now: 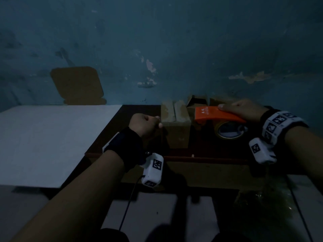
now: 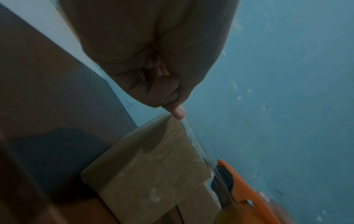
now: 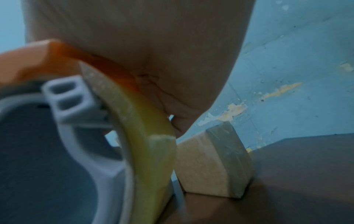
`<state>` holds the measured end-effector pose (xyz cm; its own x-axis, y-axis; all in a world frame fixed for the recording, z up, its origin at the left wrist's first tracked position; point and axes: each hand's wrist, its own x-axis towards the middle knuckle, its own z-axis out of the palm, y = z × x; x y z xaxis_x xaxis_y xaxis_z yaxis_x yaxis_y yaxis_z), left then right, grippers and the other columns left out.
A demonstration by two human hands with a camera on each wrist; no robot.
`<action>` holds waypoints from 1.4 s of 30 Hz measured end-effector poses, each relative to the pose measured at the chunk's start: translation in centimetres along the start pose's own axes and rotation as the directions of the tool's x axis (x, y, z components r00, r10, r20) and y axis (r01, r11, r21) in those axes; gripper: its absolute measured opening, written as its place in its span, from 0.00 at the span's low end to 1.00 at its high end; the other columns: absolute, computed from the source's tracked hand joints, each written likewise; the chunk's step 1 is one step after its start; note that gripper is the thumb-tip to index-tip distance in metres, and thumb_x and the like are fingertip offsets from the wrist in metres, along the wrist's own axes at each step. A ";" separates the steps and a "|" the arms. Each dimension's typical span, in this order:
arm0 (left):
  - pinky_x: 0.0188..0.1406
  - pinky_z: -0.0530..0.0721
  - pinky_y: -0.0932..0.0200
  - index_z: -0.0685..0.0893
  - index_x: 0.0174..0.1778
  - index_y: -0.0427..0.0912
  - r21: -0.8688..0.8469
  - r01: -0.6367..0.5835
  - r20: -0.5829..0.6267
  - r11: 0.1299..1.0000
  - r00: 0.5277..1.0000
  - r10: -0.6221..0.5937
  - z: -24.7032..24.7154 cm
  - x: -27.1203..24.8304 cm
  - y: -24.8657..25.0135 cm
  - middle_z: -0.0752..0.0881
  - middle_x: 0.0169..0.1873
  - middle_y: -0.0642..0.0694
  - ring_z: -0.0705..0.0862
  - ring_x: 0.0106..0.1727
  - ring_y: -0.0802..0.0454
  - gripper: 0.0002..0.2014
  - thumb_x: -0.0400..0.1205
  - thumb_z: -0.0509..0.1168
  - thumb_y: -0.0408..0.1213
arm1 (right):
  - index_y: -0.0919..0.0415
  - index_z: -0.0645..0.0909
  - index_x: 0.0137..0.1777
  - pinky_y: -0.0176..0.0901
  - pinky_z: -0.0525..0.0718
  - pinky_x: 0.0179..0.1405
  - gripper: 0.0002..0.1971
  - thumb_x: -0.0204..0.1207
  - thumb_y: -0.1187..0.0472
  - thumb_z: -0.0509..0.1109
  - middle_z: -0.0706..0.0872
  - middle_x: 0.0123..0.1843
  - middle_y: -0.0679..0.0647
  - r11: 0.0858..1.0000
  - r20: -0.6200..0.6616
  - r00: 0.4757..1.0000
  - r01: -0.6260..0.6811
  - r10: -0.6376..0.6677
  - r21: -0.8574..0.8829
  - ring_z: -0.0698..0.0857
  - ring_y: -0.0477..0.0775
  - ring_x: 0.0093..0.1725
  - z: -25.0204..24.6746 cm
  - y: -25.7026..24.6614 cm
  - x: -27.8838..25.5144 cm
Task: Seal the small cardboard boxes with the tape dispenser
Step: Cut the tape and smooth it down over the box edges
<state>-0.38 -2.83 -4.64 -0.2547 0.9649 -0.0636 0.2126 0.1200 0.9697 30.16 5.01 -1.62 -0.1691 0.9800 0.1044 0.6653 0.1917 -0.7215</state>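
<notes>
A small cardboard box (image 1: 175, 119) stands on the dark brown table (image 1: 218, 151), its top flaps closed. My left hand (image 1: 157, 122) is curled at the box's left top edge and pinches the end of a clear tape strip (image 2: 191, 131). The strip runs over the box (image 2: 153, 166) to the orange tape dispenser (image 2: 247, 191). My right hand (image 1: 229, 108) grips the tape dispenser (image 1: 216, 115) from above, just right of the box, with the tape roll (image 1: 229, 131) hanging below it. In the right wrist view the roll (image 3: 149, 136) fills the front and a taped box (image 3: 216, 163) stands behind it.
More cardboard boxes (image 1: 197, 102) with raised flaps stand behind, against the blue wall. A white board (image 1: 52, 140) lies to the left of the table. A brown cardboard piece (image 1: 76, 84) leans on the wall at back left. Pale floor tiles show below.
</notes>
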 end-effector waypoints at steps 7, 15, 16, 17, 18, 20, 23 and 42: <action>0.25 0.81 0.63 0.87 0.51 0.38 -0.136 0.142 0.054 0.980 0.989 -0.136 0.2 0.8 -1.0 0.89 0.30 0.48 0.84 0.24 0.60 0.10 0.83 0.66 0.41 | 0.66 0.87 0.41 0.41 0.75 0.32 0.28 0.72 0.36 0.70 0.85 0.36 0.63 0.997 0.050 0.996 -0.070 0.068 0.027 0.83 0.57 0.33 1.2 1.4 0.8; 0.28 0.74 0.63 0.86 0.45 0.42 -0.260 0.291 0.152 0.921 0.954 -0.259 0.3 1.5 -1.8 0.85 0.30 0.48 0.77 0.28 0.56 0.09 0.82 0.68 0.44 | 0.63 0.85 0.37 0.37 0.77 0.27 0.25 0.73 0.38 0.70 0.85 0.32 0.60 0.993 0.133 0.987 -0.098 0.089 0.066 0.82 0.54 0.29 2.9 2.0 1.5; 0.28 0.73 0.63 0.85 0.44 0.43 -0.253 0.312 0.184 0.916 0.945 -0.271 0.2 1.5 -2.0 0.84 0.29 0.49 0.75 0.27 0.57 0.10 0.82 0.67 0.46 | 0.62 0.85 0.36 0.37 0.76 0.27 0.24 0.73 0.39 0.70 0.85 0.31 0.59 0.993 0.133 0.988 -0.093 0.082 0.073 0.82 0.54 0.29 3.1 2.0 1.7; 0.29 0.74 0.62 0.85 0.44 0.44 -0.229 0.318 0.205 0.920 0.940 -0.274 0.2 1.5 -2.1 0.84 0.28 0.50 0.75 0.28 0.57 0.11 0.82 0.66 0.48 | 0.61 0.84 0.34 0.37 0.76 0.28 0.23 0.73 0.39 0.71 0.84 0.30 0.58 0.993 0.132 0.988 -0.088 0.077 0.079 0.82 0.53 0.29 3.3 2.0 1.8; 0.31 0.75 0.62 0.85 0.45 0.44 -0.202 0.313 0.215 0.928 0.939 -0.270 0.2 1.4 -2.1 0.84 0.27 0.51 0.76 0.29 0.56 0.12 0.83 0.65 0.49 | 0.60 0.84 0.32 0.38 0.75 0.29 0.23 0.72 0.39 0.71 0.84 0.29 0.57 0.993 0.130 0.989 -0.086 0.075 0.080 0.81 0.52 0.28 3.3 2.0 1.8; 0.34 0.79 0.62 0.85 0.47 0.43 -0.151 0.284 0.216 0.947 0.944 -0.249 0.2 1.1 -2.0 0.86 0.23 0.51 0.77 0.33 0.54 0.13 0.84 0.63 0.50 | 0.59 0.83 0.29 0.38 0.75 0.30 0.23 0.73 0.39 0.71 0.84 0.28 0.56 0.994 0.134 0.988 -0.087 0.077 0.067 0.81 0.51 0.28 3.4 1.9 2.0; 0.24 0.81 0.65 0.85 0.50 0.44 -0.112 0.300 0.238 0.947 0.934 -0.268 0.1 1.5 -2.0 0.88 0.24 0.52 0.78 0.36 0.54 0.15 0.83 0.62 0.52 | 0.59 0.82 0.29 0.38 0.75 0.29 0.24 0.73 0.39 0.70 0.83 0.27 0.55 0.996 0.138 0.988 -0.080 0.073 0.042 0.80 0.51 0.27 3.3 1.9 2.1; 0.37 0.79 0.56 0.83 0.40 0.46 0.051 0.260 0.088 0.964 0.961 -0.264 0.1 2.7 -4.6 0.85 0.37 0.48 0.82 0.37 0.54 0.13 0.83 0.65 0.51 | 0.64 0.86 0.37 0.40 0.79 0.33 0.26 0.70 0.37 0.70 0.88 0.33 0.60 0.990 0.162 0.982 -0.115 0.100 0.083 0.85 0.55 0.30 4.2 2.5 2.3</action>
<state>-1.98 -0.76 -9.26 -0.2176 0.9159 -0.3374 0.1871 0.3785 0.9065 28.38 7.55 -6.04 -0.2172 0.9728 -0.0805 0.6174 0.0730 -0.7832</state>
